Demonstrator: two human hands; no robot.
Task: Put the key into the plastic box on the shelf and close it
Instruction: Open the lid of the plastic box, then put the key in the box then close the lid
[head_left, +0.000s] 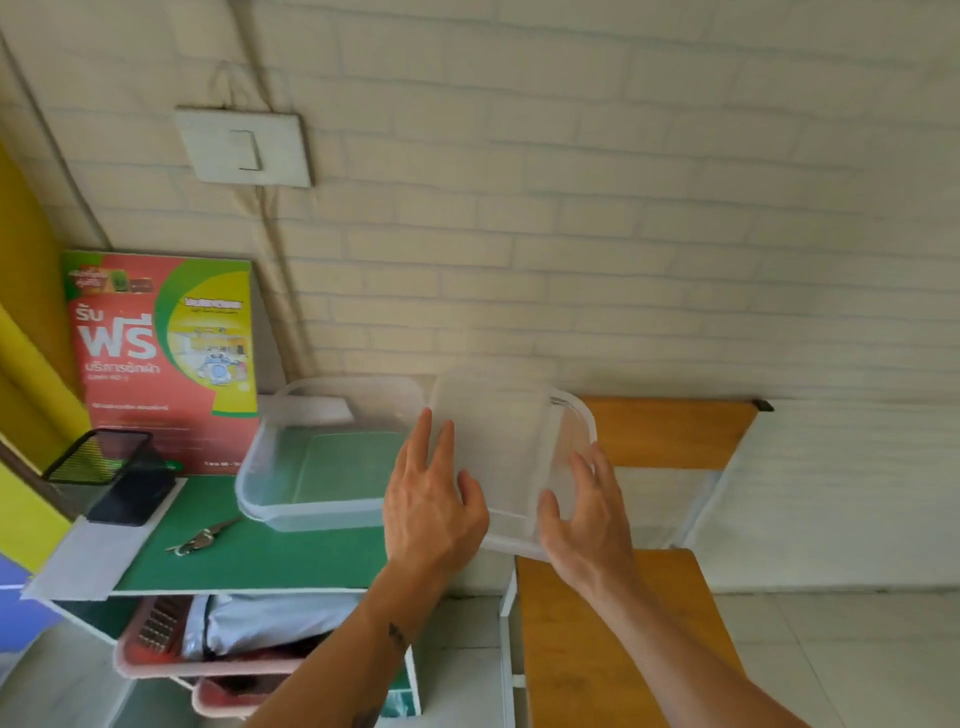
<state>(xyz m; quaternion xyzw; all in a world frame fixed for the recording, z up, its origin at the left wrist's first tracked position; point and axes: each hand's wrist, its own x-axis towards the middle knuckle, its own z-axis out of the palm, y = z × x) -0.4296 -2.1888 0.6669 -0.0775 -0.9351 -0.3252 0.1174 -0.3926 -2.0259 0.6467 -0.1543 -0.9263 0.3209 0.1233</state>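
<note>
On the green-topped white shelf, the clear rectangular plastic box sits open, and the small bunch of metal keys lies on the green top just to its left front, apart from it. Both hands grasp the translucent plastic lid, tilted and held off the box's right end: the left hand with fingers spread on its near face, the right hand curled around its right edge. A black mesh holder and a red-and-green printed carton stand at the shelf's left.
</note>
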